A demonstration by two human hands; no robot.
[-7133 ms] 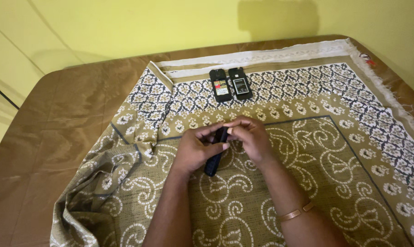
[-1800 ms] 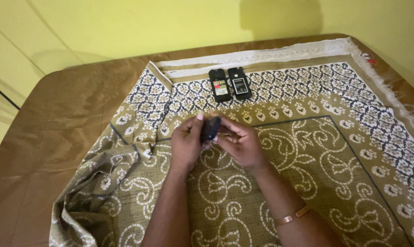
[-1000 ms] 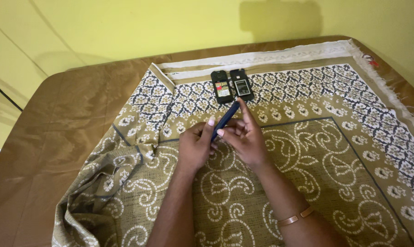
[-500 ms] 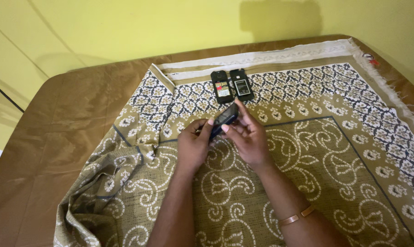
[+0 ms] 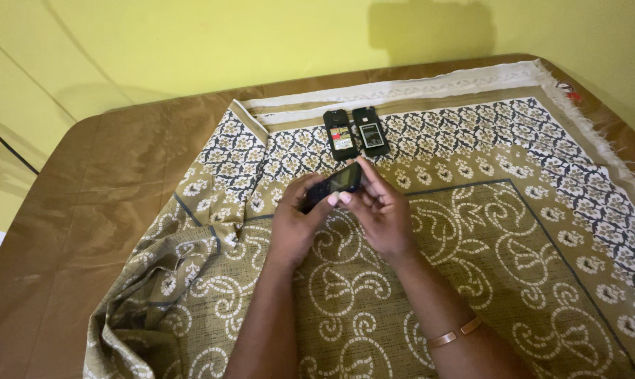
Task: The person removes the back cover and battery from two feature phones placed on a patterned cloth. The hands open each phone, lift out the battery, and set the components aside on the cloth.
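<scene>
A small dark bar phone (image 5: 333, 185) is held between both hands above the patterned cloth (image 5: 472, 231), its screen and keypad side turned up toward me. My left hand (image 5: 296, 217) grips its lower end with the thumb on the edge. My right hand (image 5: 379, 214) holds the upper end, fingertips at its side. Two other black phones lie side by side farther back with their backs off: one (image 5: 339, 133) shows a battery with a red and yellow label, the other (image 5: 371, 130) shows a grey battery.
The olive and cream patterned cloth covers most of a brown satin-covered surface (image 5: 86, 196); it is bunched into folds at the near left (image 5: 149, 295). A yellow wall (image 5: 261, 35) stands behind. A thin metal bracelet (image 5: 454, 330) is on my right wrist.
The phone in my hands was edge-on and pointing away one second ago; it has since been turned so its face lies up. The two phones at the back have not moved.
</scene>
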